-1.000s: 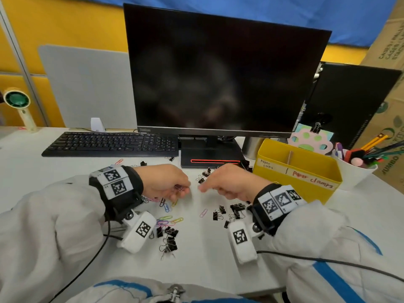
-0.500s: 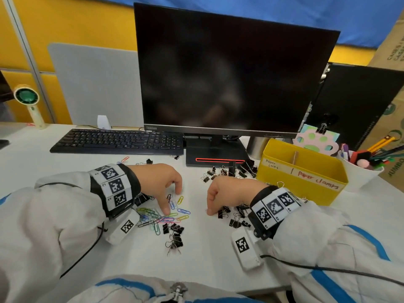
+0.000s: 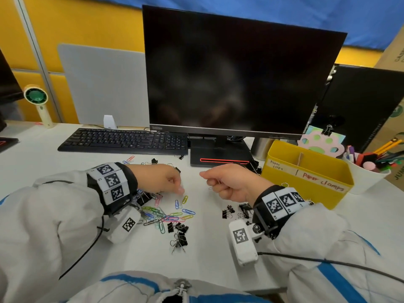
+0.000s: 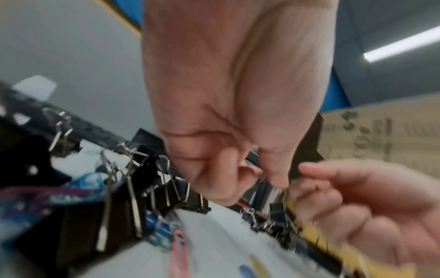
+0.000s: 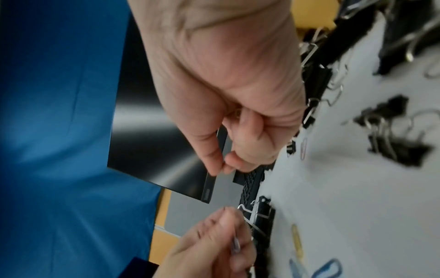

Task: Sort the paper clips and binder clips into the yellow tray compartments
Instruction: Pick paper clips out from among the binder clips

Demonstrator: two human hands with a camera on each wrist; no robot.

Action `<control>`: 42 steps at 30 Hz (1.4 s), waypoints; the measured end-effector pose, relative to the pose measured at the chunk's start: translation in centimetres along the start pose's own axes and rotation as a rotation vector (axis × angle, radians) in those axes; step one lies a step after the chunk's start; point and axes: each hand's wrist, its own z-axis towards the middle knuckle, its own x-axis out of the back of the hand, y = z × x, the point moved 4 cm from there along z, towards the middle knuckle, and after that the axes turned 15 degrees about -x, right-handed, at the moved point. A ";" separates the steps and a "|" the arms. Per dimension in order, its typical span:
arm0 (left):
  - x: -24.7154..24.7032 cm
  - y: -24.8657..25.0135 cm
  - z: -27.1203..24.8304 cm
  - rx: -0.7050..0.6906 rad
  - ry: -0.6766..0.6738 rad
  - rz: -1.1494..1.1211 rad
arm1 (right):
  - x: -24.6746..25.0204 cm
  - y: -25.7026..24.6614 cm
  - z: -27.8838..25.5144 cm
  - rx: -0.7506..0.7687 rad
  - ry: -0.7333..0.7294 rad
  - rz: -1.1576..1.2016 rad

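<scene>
A person's left hand (image 3: 161, 180) curls onto coloured paper clips (image 3: 172, 213) at six o'clock of the monitor (image 3: 236, 75); the right hand (image 3: 231, 182), now raised, pinches a silver clip. Black binder clips (image 3: 236, 212) litter the desk. The yellow tray (image 3: 306, 182), at three o'clock, appears mostly unfilled; sorting has barely begun.

L hand (image 3: 160, 179): forearm low, wrist band up, knuckles raised, fingers curled down, tips pointing down and toward R hand. Wrist view: thumb (image 4: 273, 165) close against curled fingers; something thin and metallic possibly pinched there, too blurred to confirm.

R hand (image 3: 231, 182): loose fist, back of hand up, forefinger and thumb (image 5: 212, 156) pressed tip to tip, extended toward L hand. Hands near, not touching. Both sleeves white with blue stripes.
</scene>
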 end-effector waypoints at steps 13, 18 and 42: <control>-3.6 1.3 1.1 0.374 0.428 -1.943 | -5.5 -4.2 -1.2 0.251 -0.176 0.162; -3.3 2.3 1.0 0.412 0.295 -1.862 | -3.6 -4.9 -1.8 0.325 0.179 -0.363; -1.2 1.2 2.0 -0.044 -0.093 0.138 | -1.1 -1.0 1.5 0.192 0.488 -1.165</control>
